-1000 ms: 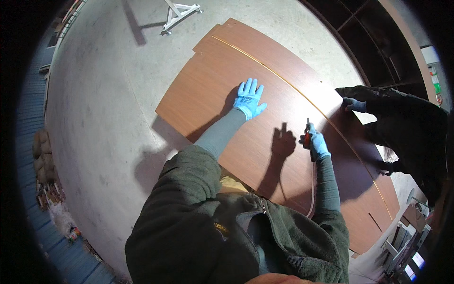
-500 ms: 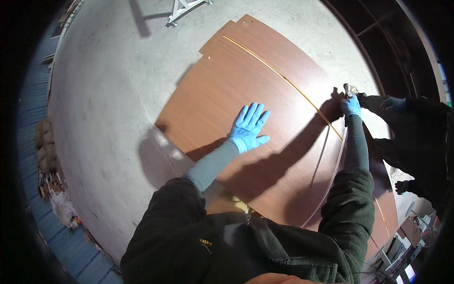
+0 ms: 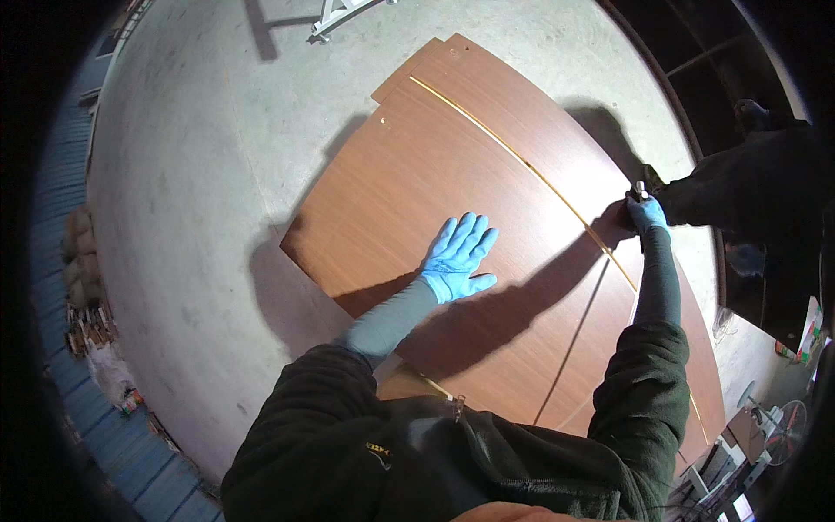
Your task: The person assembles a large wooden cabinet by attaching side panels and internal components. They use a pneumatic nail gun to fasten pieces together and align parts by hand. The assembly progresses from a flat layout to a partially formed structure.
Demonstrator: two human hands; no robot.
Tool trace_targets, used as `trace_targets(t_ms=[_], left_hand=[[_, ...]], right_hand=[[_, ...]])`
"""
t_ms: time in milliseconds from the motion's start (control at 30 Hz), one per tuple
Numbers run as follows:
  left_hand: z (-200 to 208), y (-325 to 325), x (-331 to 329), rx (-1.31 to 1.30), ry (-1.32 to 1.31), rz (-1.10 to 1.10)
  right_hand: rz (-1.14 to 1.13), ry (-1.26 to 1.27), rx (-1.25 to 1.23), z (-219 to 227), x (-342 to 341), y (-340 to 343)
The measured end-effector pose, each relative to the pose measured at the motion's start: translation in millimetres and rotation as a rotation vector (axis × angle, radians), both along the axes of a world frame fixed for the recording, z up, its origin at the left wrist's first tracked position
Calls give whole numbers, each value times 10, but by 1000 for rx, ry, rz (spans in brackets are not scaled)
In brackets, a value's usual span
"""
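Broad panel (image 3: 417, 191) — stiff, probably heavy

It lies flat, seemingly raised above the floor (image 3: 191, 217). The smooth face may be slippery; opposite edges should give the surest hold. The left hand (image 3: 457, 258) spreads open over its middle — contact unclear. The right hand (image 3: 646, 213) closes round a silver-tipped tool (image 3: 641, 189) by the far edge. The jacket (image 3: 531, 452) bears small yellow lettering (image 3: 378, 451); the panel shows no writing.

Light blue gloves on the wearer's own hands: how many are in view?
2: one on the left hand, spread over the brown panel; one on the right hand, closed around a partly hidden tool, right of the gold strip.
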State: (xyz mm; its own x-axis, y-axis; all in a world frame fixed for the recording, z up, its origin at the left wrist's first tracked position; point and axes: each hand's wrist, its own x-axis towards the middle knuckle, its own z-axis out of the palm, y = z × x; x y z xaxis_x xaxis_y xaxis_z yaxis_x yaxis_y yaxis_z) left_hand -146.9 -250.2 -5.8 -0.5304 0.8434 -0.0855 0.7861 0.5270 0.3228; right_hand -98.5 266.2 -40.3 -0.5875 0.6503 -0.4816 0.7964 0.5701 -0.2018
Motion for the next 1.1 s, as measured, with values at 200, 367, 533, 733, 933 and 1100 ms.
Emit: trace_targets(t_ms=[200,367,533,733,933,1100], left_hand=[[-22,-81,27,120,-25,-1],[133,-435,-7,361,134,339],[57,-97,-256,290,80,223],[-145,216,-335,260,93,176],[-183,164,-373,97,58,126],[-148,124,-247,320,63,145]], right_hand=[[-87,-11,94,211,-54,-207],[250,78,213,853,-522,-1171],[295,-74,-562,1138,-1602,-2117],[1088,-79,9,972,-2787,-2697],[1460,-388,-558,656,-1860,-4791],[813,-130,-251,973,-2390,-3294]])
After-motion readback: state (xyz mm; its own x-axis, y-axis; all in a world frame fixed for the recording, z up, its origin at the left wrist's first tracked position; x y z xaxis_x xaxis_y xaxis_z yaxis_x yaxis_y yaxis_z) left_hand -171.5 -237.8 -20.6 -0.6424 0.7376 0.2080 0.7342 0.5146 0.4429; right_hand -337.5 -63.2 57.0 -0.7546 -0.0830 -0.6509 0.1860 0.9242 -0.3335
